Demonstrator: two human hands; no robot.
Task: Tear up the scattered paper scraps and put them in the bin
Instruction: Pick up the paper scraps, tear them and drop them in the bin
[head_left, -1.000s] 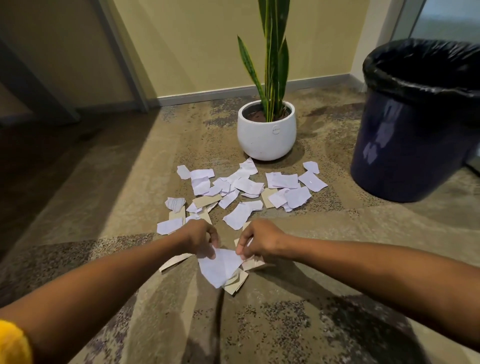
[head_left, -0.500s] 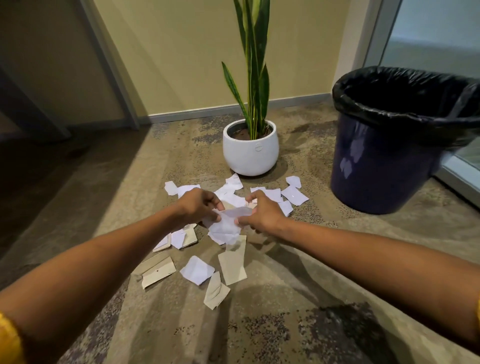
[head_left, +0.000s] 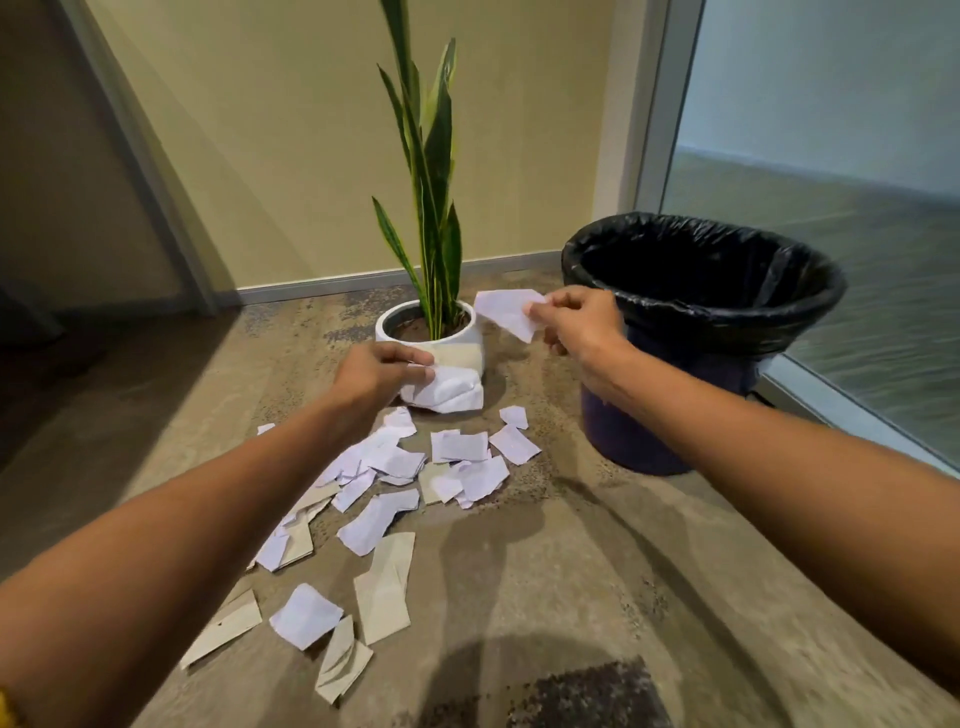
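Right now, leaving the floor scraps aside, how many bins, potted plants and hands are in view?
Bin: 1
Potted plant: 1
Hands: 2, left and right, each holding paper
Total: 4

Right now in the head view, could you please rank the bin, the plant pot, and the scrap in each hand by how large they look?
1. bin
2. plant pot, partly hidden
3. scrap in left hand and scrap in right hand: they look alike; both partly covered, so unranked.
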